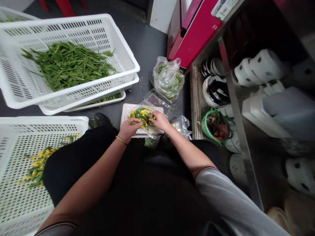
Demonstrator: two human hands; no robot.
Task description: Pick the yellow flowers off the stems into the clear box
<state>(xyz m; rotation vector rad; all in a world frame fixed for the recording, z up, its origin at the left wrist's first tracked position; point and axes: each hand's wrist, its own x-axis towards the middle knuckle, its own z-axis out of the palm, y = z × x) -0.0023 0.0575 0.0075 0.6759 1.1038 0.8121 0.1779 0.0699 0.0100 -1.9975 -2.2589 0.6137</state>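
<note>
Your yellow-flowered greens [142,114] lie just above the centre of the frame, a loose tangle of bright petals and thin green stems in a shallow clear plastic tray [152,133]. The tray sits on a smooth white box [125,114] with rounded corners, and its see-through lid [159,98] stands open on the far side. Your left hand [129,128], with a thin yellowish bracelet [121,140] at the wrist, comes in from the lower left; thumb and fingertips are drawn close by a bit of green, but whether they are clamped on it you cannot tell from here. Your right hand [160,120] reaches in from the other side, fingers bent and tips among the flowers; its grip, too, is hidden. At the lower left, a white perforated plastic basket [12,144] holds more yellow-flowered stems [38,165], scattered over its gridded floor. At centre right, a ribbed, round green basket [207,128] sits on the metal-edged shelf [242,137]. Farther off, a crumpled clear plastic bag [168,78] bulges with greens on the dark floor [154,42], and at the upper left a slotted white crate [124,55], tilted over others, bears a heap of leafy greens [73,65]. Beyond, at the upper right, stands a glossy magenta cabinet [194,41].
</note>
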